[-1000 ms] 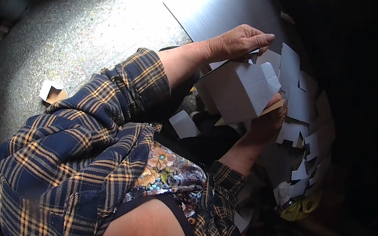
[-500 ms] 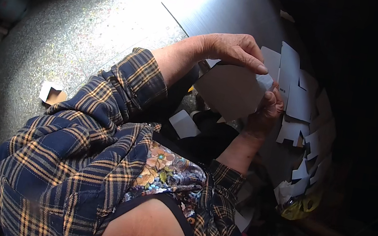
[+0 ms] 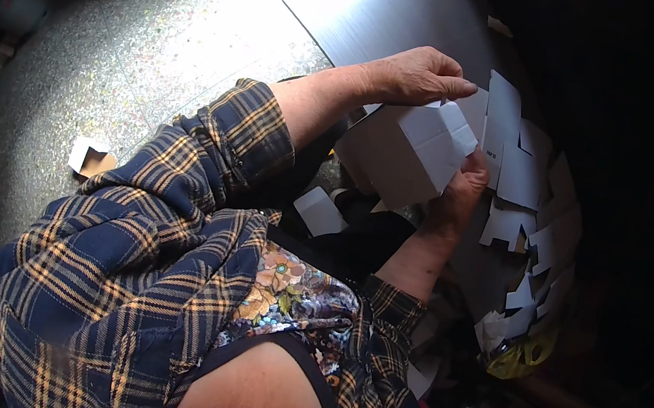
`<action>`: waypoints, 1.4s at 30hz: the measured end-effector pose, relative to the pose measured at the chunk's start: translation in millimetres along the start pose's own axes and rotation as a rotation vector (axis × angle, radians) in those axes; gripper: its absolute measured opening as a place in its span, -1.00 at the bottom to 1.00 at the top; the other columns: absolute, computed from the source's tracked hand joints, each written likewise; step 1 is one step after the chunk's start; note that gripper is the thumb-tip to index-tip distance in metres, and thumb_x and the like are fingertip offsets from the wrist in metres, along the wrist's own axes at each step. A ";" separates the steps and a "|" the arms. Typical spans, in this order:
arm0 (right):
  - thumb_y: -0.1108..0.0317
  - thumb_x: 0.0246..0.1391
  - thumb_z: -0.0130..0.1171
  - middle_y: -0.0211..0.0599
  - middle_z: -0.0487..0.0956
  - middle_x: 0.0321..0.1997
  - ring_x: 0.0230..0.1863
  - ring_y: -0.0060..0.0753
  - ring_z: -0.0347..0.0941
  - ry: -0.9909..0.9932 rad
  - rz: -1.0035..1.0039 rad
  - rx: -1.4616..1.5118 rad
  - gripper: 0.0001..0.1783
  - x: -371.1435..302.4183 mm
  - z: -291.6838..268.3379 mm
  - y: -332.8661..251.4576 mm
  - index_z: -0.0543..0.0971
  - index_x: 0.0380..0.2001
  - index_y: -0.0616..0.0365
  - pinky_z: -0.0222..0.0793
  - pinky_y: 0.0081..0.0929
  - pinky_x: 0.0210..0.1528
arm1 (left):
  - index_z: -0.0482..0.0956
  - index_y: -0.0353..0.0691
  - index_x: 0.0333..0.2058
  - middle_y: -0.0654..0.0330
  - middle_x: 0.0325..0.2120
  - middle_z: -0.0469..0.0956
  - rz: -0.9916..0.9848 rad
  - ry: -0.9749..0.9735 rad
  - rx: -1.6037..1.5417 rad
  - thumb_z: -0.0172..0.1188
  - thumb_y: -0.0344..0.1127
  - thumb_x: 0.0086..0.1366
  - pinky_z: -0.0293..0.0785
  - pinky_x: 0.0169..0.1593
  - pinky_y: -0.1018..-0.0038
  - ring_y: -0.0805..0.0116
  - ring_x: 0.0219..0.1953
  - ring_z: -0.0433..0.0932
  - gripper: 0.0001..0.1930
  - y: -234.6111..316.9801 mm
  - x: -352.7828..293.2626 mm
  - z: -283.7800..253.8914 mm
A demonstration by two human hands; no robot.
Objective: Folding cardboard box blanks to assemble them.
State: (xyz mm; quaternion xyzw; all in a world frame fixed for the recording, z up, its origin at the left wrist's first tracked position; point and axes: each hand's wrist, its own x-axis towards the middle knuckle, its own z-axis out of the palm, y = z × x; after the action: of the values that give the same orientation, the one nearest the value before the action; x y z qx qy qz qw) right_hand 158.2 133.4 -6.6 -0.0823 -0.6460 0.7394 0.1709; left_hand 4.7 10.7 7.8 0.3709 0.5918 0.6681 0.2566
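Note:
A small cardboard box (image 3: 405, 152), grey-brown with a white flap side, is held up tilted in front of me. My right hand (image 3: 463, 192) grips its right end, thumb against the white flap and the other fingers mostly hidden. At the box's far upper edge is my left hand (image 3: 422, 77), its fingers curled and its thumb pressed along them. Whatever lies between those fingertips, if anything, is hidden. Below the box, a white card piece (image 3: 319, 213) rests by my dark-clothed lap.
Several overlapping flat die-cut cartons (image 3: 513, 175) lie to the right, with a yellow bag (image 3: 522, 358) near them. Beyond my hands is a smooth grey panel (image 3: 385, 11). A small open box (image 3: 92, 160) sits on the speckled floor (image 3: 154, 45) at left.
My left hand has lifted slightly up and away from the white flap. The box has turned, so more of its white side shows. My right hand still holds its right end.

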 end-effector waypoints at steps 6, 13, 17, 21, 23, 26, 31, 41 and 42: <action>0.62 0.02 -0.05 -0.14 0.41 0.12 0.13 -0.38 0.36 -0.121 -0.190 0.001 -0.64 -4.0 9.1 -13.4 0.57 -0.10 0.26 0.31 -0.44 0.17 | 0.56 -0.25 -0.45 0.32 -0.58 0.49 -0.105 0.041 -0.011 0.23 -0.06 0.26 0.35 -0.38 0.58 0.59 -0.48 0.41 -0.67 3.9 -0.5 -0.3; 0.50 -0.03 0.00 -0.14 0.44 0.09 0.15 -0.27 0.34 -0.118 -0.275 -0.055 -0.63 -2.5 6.8 -5.3 0.58 -0.12 0.22 0.26 -0.29 0.20 | 0.59 -0.29 -0.31 0.16 -0.47 0.55 -0.110 -0.047 0.246 0.27 -0.06 0.21 0.42 -0.19 0.47 0.39 -0.32 0.52 -0.66 4.3 -2.1 -0.2; 0.39 -0.03 0.02 -0.10 0.48 0.02 0.10 -0.27 0.38 0.121 -0.327 -0.025 -0.61 0.3 16.3 4.8 0.54 -0.09 0.27 0.25 -0.28 0.19 | 0.58 -0.25 -0.13 0.07 -0.23 0.57 -0.081 -0.152 0.180 0.27 -0.12 0.17 0.36 0.05 0.41 0.24 -0.08 0.52 -0.63 -0.3 -1.6 0.0; 0.27 0.07 -0.08 -0.12 0.52 -0.07 -0.01 -0.25 0.44 0.325 -0.317 0.077 -0.56 3.3 18.2 16.7 0.48 -0.05 0.34 0.30 -0.28 0.14 | 0.57 -0.25 -0.11 0.07 -0.14 0.58 -0.117 -0.284 0.146 0.27 -0.26 0.11 0.34 0.10 0.41 0.23 -0.03 0.51 -0.64 -1.1 -2.4 -3.0; 0.22 0.11 -0.10 -0.13 0.52 -0.09 0.00 -0.28 0.42 0.356 -0.328 0.099 -0.55 2.2 18.5 21.6 0.48 -0.06 0.35 0.26 -0.31 0.14 | 0.58 -0.25 -0.12 0.07 -0.14 0.58 -0.121 -0.294 0.151 0.26 -0.29 0.09 0.35 0.09 0.42 0.24 -0.03 0.51 -0.65 -7.9 -1.5 -5.4; 0.01 0.18 -0.13 -0.18 0.50 -0.13 -0.02 -0.30 0.39 0.364 -0.245 0.017 -0.44 -4.6 21.1 30.1 0.49 -0.08 0.33 0.23 -0.30 0.14 | 0.58 -0.25 -0.13 0.06 -0.14 0.58 -0.120 -0.317 0.157 0.25 -0.33 0.06 0.35 0.08 0.42 0.25 -0.04 0.52 -0.65 -13.1 -1.5 -12.5; -0.46 0.04 -0.15 -0.16 0.25 0.11 0.20 -0.25 0.18 0.270 -0.371 -0.139 -0.04 -21.7 38.0 24.8 0.29 0.14 0.24 0.07 -0.23 0.25 | 0.57 -0.26 -0.12 0.06 -0.14 0.58 -0.145 -0.241 0.241 0.27 -0.31 0.02 0.35 0.08 0.42 0.26 -0.04 0.52 -0.61 -18.7 -1.5 -17.2; -0.14 -0.12 0.16 -0.09 0.17 0.24 0.24 -0.14 0.18 0.148 -0.175 -0.149 -0.01 -34.6 26.3 34.8 0.08 0.29 0.19 0.10 -0.23 0.27 | 0.53 -0.33 -0.06 0.02 -0.15 0.57 -0.215 -0.218 0.337 0.23 -0.27 0.11 0.40 0.03 0.38 0.23 -0.04 0.52 -0.58 -12.1 -1.7 -9.9; -0.04 -0.14 0.19 -0.09 0.25 0.19 0.19 -0.14 0.24 0.142 -0.117 -0.069 -0.04 -32.8 28.0 31.4 0.10 0.28 0.20 0.15 -0.25 0.24 | 0.50 -0.33 -0.03 0.04 -0.13 0.56 -0.257 -0.189 0.225 0.21 -0.26 0.14 0.39 0.04 0.40 0.24 -0.03 0.50 -0.57 -12.4 -0.9 -9.4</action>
State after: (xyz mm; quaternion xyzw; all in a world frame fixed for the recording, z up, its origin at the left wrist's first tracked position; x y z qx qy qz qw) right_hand 174.5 92.3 -36.5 -0.1026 -0.6611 0.6977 0.2561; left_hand -3.4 6.4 -4.8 0.3797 0.6784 0.5218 0.3513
